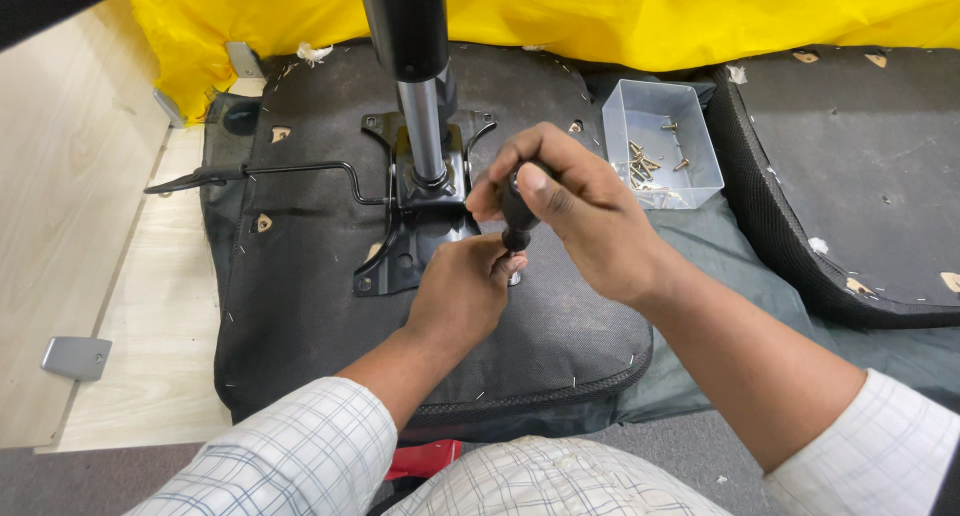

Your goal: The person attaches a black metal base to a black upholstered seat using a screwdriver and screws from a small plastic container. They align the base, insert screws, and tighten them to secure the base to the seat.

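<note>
An upturned black chair seat (300,306) lies before me with a black metal mechanism plate (405,256) and a gas cylinder column (420,106) standing up from it. My right hand (570,201) grips the black handle of a screwdriver (517,214) held upright over the plate's near right corner. My left hand (462,291) sits just below, its fingertips pinching the tool's shaft near the tip, where a screw is mostly hidden. A thin black lever (270,171) runs left from the plate.
A clear plastic box (665,111) with several screws stands at the right of the seat. A second black seat (850,166) lies at far right. Yellow cloth (600,16) is behind, wooden panels (90,226) at the left, with a grey bracket (75,357).
</note>
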